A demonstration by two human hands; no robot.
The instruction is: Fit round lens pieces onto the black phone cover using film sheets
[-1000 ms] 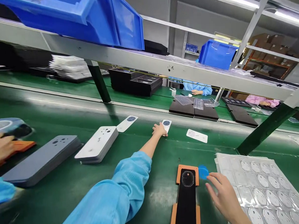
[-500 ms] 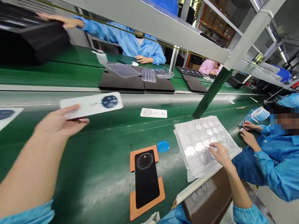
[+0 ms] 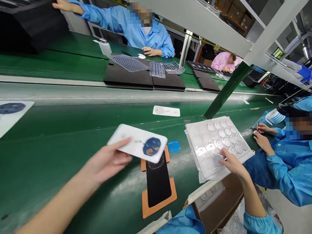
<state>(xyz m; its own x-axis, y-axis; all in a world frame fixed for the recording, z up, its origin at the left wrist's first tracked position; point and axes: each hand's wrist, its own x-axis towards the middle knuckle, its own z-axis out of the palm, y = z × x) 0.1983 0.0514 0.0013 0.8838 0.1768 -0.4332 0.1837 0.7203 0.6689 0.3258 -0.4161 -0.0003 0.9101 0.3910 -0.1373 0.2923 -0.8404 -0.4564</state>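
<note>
My left hand holds a white phone-shaped panel with a dark round camera area, tilted above the green bench. Below and right of it lies an orange fixture with a black phone-shaped plate in it, its top partly covered by the panel. At the right, my right hand pinches a clear round disc over the lower edge of a clear plastic tray with several round pieces in pockets. A blue round film lies by the fixture.
A white panel lies behind the tray and another at far left. An open cardboard box stands below the tray. A green post rises behind it. People in blue sit across and at right.
My left hand has moved right and down, bringing the white panel toward the orange fixture. My right hand has drawn a round disc up from the tray. The view has shifted slightly.
</note>
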